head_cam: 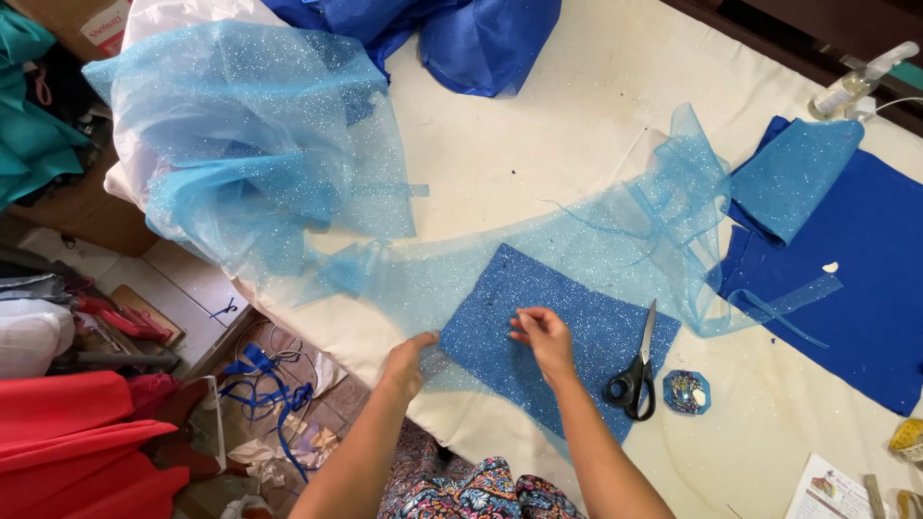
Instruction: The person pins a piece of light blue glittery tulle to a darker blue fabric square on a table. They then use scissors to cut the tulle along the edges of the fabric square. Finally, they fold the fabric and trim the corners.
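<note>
A blue fabric piece (577, 332) lies under sheer glittery light-blue tulle (452, 274) near the table's front edge. My left hand (406, 363) pinches the left edge of the tulle and fabric. My right hand (541, 332) rests on top of the piece with fingers bunched, pressing or pinching something small I cannot make out. Black-handled scissors (636, 370) lie shut just to the right of my right hand. A small blue pin box (686, 392) sits beside the scissors.
The cream table (538, 144) carries bunched tulle (240, 144) at far left, dark blue satin (461, 34) at the back and blue cloth (865, 279) at right. A spray bottle (860, 82), yellow tape measure (907, 440) and paper (832, 490) sit by the right edge. Red fabric (67, 442) and scraps lie on the floor.
</note>
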